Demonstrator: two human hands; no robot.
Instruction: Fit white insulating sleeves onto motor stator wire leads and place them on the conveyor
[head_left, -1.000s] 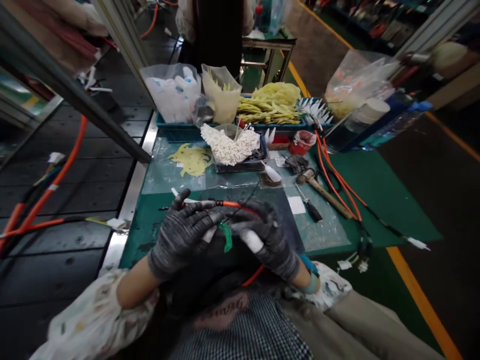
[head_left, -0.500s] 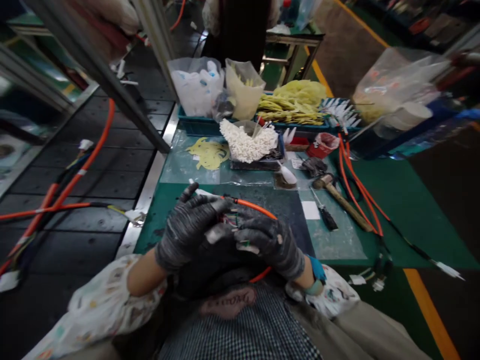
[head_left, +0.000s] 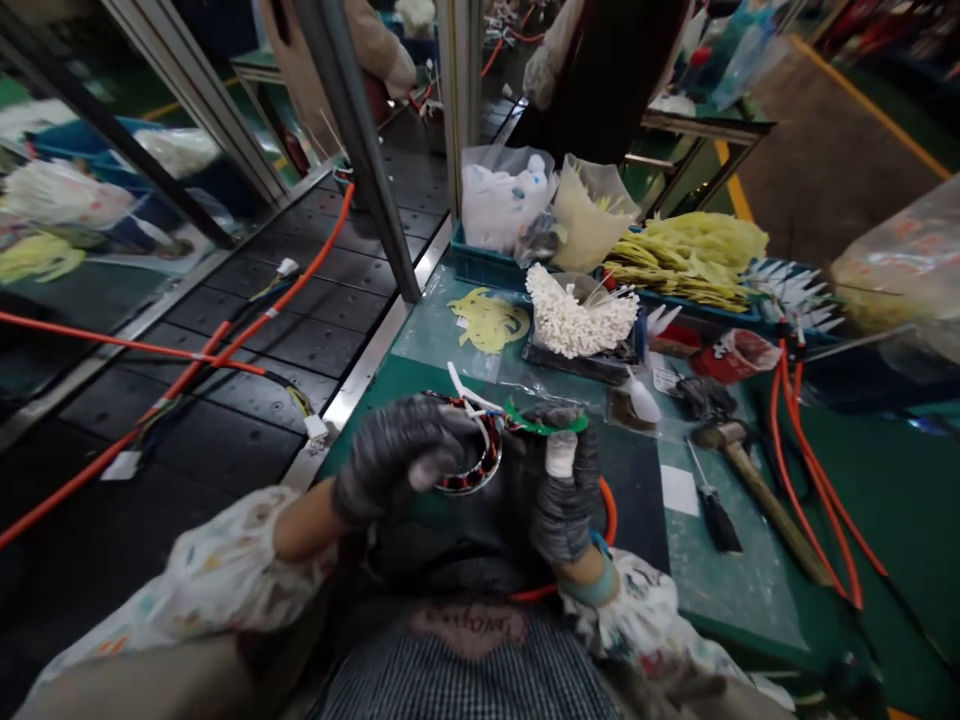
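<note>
hands (head_left: pixel 401 455) (head_left: pixel 564 500) | ahead — parts tray (head_left: pixel 577 368) | right — dark mat (head_left: pixel 637 490), then screwdriver (head_left: pixel 712 520)

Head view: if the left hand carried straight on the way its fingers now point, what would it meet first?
The left hand would meet the wire-wrapped ring first; its fingertips sit at the ring's edge, though depth is unclear.

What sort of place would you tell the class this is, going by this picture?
Probably a factory wiring workshop: orange cables lie beside a hammer and a screwdriver, and yellow lines mark the floor.
</note>
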